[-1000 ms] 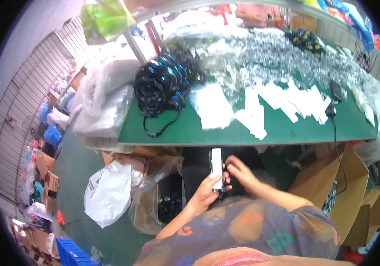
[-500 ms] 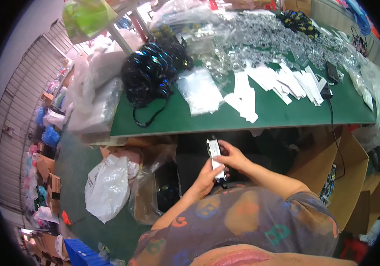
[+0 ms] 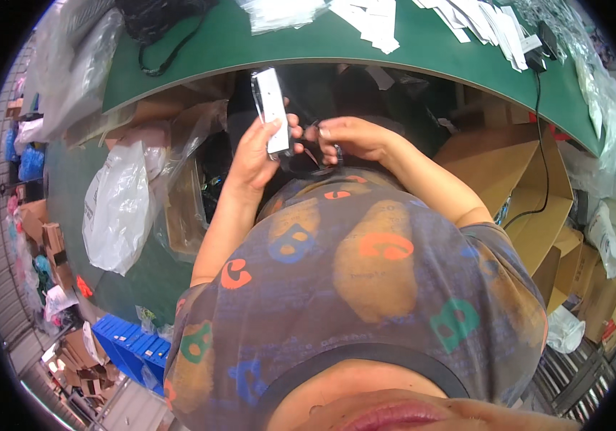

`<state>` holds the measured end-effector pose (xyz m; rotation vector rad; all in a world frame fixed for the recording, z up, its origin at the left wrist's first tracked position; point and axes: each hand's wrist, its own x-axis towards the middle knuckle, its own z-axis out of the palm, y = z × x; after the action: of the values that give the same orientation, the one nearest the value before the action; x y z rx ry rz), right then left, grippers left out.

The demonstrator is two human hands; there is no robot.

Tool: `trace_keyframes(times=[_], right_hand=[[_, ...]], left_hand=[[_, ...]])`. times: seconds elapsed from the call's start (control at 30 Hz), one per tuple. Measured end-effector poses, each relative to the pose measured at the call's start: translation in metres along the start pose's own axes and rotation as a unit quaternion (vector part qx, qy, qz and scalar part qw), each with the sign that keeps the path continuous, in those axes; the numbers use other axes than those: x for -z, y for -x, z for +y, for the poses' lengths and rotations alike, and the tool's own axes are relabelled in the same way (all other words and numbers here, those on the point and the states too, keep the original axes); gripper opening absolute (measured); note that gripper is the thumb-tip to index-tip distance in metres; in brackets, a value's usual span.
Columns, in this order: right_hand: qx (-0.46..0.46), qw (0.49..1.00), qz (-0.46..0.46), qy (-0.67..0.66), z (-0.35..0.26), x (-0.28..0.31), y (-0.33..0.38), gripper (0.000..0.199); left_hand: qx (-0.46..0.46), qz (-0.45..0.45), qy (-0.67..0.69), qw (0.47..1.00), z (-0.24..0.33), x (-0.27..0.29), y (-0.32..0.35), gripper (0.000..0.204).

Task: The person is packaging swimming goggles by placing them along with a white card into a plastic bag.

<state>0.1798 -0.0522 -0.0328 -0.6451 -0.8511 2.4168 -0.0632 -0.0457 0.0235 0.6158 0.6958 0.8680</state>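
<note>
From the head view, the person's left hand (image 3: 254,154) was wrapped around a slim white rectangular packet in clear plastic (image 3: 272,108), fingers closed on its lower half, holding it upright just below the near edge of the green table (image 3: 423,43). The right hand (image 3: 355,136) was just beside it, fingers pinched narrowly on a thin black cable (image 3: 308,161) that looped down from the packet. White paper slips (image 3: 373,18) lay on the table near that edge. A brown cardboard box (image 3: 516,187) stood under the table's right end.
</note>
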Motion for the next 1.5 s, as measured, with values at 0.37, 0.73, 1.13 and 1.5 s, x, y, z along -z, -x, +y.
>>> trace_keyframes(times=[0.37, 0.73, 1.13, 1.5], right_hand=[[0.341, 0.762, 0.228, 0.501, -0.108, -0.075, 0.035, 0.03], [0.384, 0.701, 0.346, 0.491, -0.078, -0.064, -0.014, 0.031], [0.17, 0.925, 0.305, 0.148, -0.055, -0.05, -0.021, 0.037], [0.377, 0.499, 0.137, 0.768, -0.054, -0.081, 0.001, 0.031]], left_hand=[[0.02, 0.004, -0.112, 0.993, -0.021, -0.002, 0.01, 0.034], [0.032, -0.101, -0.054, 0.993, -0.015, -0.042, 0.02, 0.042], [0.11, -0.061, -0.104, 0.987, 0.005, -0.033, 0.042, 0.037], [0.262, -0.101, 0.098, 0.955, 0.026, -0.002, 0.055, 0.036]])
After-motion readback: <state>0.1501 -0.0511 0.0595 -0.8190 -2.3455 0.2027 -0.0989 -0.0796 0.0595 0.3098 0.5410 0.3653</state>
